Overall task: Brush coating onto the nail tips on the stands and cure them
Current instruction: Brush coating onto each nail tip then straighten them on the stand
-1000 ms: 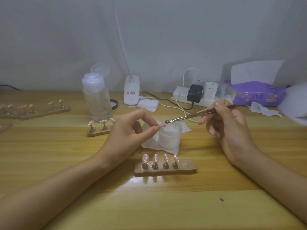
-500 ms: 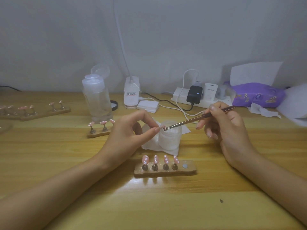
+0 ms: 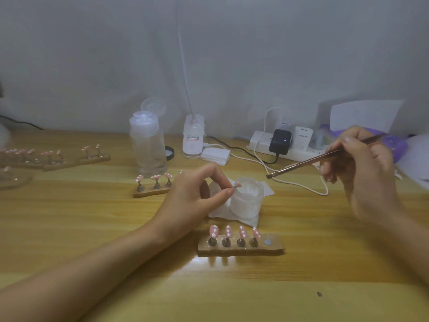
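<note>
- Head view, far left: long wooden stands (image 3: 76,160) carry rows of pink nail tips on metal pegs, blurred at that edge.
- A clear bottle (image 3: 148,147) with its flip cap up stands just behind a short stand (image 3: 151,193) bearing three pink, white-dotted tips.
- The left hand (image 3: 192,196) pinches a single pink tip (image 3: 237,184) between thumb and forefinger, just over the near rim of the jar (image 3: 247,201).
- The jar is frosted and open, and sits on a white tissue (image 3: 246,221).
- The front stand (image 3: 274,248), nearest the camera, holds four tips (image 3: 228,231) on pegs, glossy pink with white dots; its rightmost spot shows only a round metal disc.
- The brush (image 3: 306,161) is thin with a rose-metal handle and slants down to the left, its end in the air to the right of the jar, apart from the pinched tip.
- The right hand (image 3: 362,168) grips the brush's rear like a pen, fingers curled round it.
- A power strip (image 3: 260,141) lies by the wall behind.
</note>
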Demonstrator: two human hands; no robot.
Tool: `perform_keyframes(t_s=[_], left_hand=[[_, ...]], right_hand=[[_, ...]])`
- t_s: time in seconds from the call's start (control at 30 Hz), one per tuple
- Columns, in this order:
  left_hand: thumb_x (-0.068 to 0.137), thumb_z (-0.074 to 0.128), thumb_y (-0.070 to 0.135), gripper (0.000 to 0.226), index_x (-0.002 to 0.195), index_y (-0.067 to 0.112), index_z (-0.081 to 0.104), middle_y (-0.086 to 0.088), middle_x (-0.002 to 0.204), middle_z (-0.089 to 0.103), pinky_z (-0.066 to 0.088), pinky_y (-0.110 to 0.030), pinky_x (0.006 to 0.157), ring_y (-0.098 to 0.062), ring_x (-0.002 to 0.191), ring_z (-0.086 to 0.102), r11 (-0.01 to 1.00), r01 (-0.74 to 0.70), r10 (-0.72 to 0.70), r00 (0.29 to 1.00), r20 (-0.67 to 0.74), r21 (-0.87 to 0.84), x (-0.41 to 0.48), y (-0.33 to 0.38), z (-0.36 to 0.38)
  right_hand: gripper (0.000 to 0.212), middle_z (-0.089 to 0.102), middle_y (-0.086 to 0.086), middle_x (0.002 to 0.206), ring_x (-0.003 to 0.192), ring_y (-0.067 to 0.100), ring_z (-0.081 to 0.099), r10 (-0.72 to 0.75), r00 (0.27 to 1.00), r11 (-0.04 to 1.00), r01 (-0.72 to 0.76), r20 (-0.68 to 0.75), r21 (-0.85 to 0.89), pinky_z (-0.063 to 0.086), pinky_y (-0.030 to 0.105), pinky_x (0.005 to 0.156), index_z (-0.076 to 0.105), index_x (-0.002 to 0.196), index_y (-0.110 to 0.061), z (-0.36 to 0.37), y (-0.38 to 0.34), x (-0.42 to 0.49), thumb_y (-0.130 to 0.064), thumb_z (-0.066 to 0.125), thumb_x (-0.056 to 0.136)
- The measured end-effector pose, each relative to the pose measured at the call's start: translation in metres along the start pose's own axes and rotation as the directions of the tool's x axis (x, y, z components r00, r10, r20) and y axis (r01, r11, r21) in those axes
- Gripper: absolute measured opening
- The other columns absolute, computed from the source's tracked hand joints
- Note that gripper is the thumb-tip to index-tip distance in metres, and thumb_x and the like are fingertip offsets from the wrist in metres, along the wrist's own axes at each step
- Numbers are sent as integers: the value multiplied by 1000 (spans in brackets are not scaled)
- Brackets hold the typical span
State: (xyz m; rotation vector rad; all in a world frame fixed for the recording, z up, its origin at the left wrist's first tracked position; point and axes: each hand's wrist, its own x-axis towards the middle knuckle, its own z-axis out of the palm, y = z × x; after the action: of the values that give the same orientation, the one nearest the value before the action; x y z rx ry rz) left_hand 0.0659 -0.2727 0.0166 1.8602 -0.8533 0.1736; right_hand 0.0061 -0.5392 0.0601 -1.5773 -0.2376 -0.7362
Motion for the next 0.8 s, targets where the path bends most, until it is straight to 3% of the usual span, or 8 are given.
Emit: perform_keyframes(t_s=[0.17,0.5,0.6,0.7,0.8], left_hand=[[88,74,21,10,82,21,66,9,78,69,37,-12,49,-6,49,50,1000,2,-2,1000,6,-1,0,-2,-1],[88,74,19,10,83,22,66,15,84,68,36,-11,51,-5,52,50,1000,7,-7,1000,4,1,0,1,0],[89,73,20,10,83,22,65,14,87,68,37,-13,50,-6,53,50,999,0,0,1000,-1,35,0,5,1],[90,67,29,7,86,24,63,14,88,66,44,-23,53,-10,60,54,986,-25,27,1000,-13,166,-2,9,3],[90,56,41,13,86,29,54,22,78,54,39,-15,54,-1,68,52,922,-70,87,996,-28,381,-5,14,7]], right_hand=[[15,64,2,70,59,22,63,-78,976,996,85,203,-27,51,24,53,60,87,-23,9,-3,-6,-21,45,85],[16,56,3,62,50,20,53,-54,987,999,54,151,4,44,21,48,59,75,-21,-5,-2,0,-16,45,80],[22,57,0,58,49,15,54,75,997,988,-79,33,131,42,18,45,59,75,-22,1,4,-1,-12,44,89],[21,57,0,54,49,10,55,298,951,922,-264,-83,285,41,16,43,57,84,-19,12,15,-10,-14,44,101],[21,57,1,53,45,8,50,452,887,836,-381,-101,395,40,15,42,53,81,-16,20,21,-16,-21,49,100]])
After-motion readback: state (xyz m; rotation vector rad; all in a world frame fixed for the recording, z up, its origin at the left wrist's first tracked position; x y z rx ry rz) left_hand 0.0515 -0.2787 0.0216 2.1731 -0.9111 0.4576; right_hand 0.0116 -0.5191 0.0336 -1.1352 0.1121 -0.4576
